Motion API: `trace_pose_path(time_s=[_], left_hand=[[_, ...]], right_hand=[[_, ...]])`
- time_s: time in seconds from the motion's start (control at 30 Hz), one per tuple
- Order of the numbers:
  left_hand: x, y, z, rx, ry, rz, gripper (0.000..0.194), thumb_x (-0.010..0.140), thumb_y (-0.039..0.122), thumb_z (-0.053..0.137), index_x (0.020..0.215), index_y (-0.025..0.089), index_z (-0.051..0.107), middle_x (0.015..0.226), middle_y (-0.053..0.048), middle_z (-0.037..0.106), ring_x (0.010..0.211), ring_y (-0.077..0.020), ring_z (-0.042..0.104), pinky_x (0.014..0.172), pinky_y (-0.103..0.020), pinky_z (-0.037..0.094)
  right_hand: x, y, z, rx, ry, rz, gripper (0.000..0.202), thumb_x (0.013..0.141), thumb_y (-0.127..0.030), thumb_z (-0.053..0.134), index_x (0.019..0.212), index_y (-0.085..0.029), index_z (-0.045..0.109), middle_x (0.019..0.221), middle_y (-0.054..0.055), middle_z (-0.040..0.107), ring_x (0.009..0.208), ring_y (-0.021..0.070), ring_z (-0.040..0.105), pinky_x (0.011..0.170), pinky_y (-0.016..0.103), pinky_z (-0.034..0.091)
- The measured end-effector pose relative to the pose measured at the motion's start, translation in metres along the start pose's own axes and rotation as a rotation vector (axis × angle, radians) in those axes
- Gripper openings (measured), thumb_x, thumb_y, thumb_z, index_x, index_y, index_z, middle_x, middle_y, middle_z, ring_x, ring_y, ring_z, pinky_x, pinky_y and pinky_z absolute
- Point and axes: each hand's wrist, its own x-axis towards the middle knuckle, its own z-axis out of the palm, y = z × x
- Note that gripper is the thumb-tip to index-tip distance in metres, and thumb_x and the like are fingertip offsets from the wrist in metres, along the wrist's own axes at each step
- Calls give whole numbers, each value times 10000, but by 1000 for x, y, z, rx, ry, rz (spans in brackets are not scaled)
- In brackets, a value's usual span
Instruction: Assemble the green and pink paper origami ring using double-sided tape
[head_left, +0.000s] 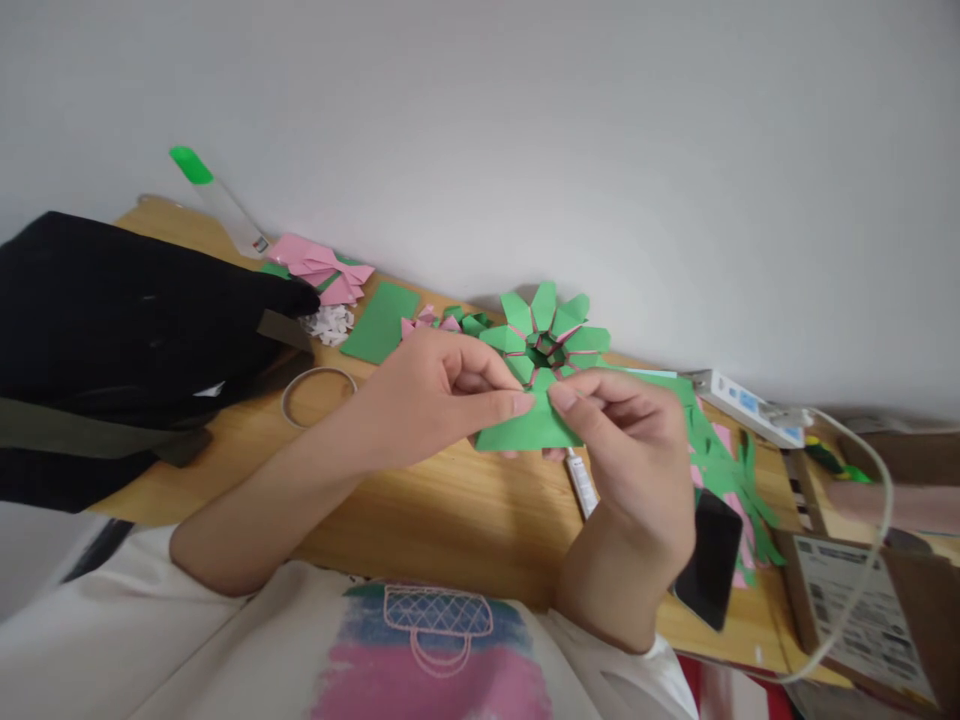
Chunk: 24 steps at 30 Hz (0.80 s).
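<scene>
A green paper piece (529, 428), wide at its lower edge and narrower at the top, is held up in front of me. My left hand (450, 395) pinches its upper left side between thumb and fingers. On its upper right side my right hand (622, 425) grips it the same way, thumb on top. Just behind the fingers stands a green and pink folded paper flower (546, 335), its petals spread in a ring around a dark centre. Whether the held piece touches the flower I cannot tell. A white glue tube (581, 482) lies below, partly hidden by my right hand.
A black bag (135, 350) covers the left side of the wooden table (450, 530). Nearby are a tape ring (285, 400), a green sheet (382, 322) and pink folded papers (322, 268). To the right are a phone (709, 560), paper scraps (739, 490), a power strip (750, 405) and a cardboard box (862, 610).
</scene>
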Motion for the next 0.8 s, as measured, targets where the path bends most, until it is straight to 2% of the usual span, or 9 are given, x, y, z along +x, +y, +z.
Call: trace_pose_path(time_s=[0.13,0.23,0.4,0.5,0.7,0.8], left_hand=[[3,-1,-1,-19,-15,-10,150,739,253,671,632,149,664,552,11,636,505,-92,557,457,-169,416],[6,-4,-1,-57,-74,-26,197,747,271,672,600,147,630,523,13,619,485,-90,561,458,-171,432],[9,-10,-3,-59,-107,39,230,753,274,690,589,150,588,512,27,599,488,-83,561,461,-162,425],[9,-11,-3,7,-112,98,241,784,263,647,585,152,567,499,40,555,477,-72,521,442,-156,378],[3,-8,-5,223,-97,208,260,821,251,583,583,152,549,493,60,453,464,-55,397,424,-165,276],[2,-9,-6,277,-56,281,258,822,241,581,580,152,560,513,46,485,488,-62,407,441,-177,292]], right_hand=[[0,-1,-1,-57,2,-41,121,789,-297,749,705,-212,727,518,-37,639,418,81,573,389,167,495],[0,-1,-1,-90,6,-82,100,796,-268,739,717,-208,727,518,-36,629,426,77,566,399,165,482],[4,3,-3,-104,-10,-64,119,801,-246,716,691,-200,715,524,-35,614,433,65,536,408,155,460],[5,4,-4,-113,-62,-23,90,781,-246,723,708,-192,724,541,-29,614,433,74,530,407,173,472],[0,6,-4,-135,-76,-57,122,804,-222,701,688,-202,731,524,-33,587,442,72,507,413,173,457],[-2,4,-5,-133,-113,-53,137,832,-216,677,716,-212,750,561,-27,625,471,74,550,453,172,494]])
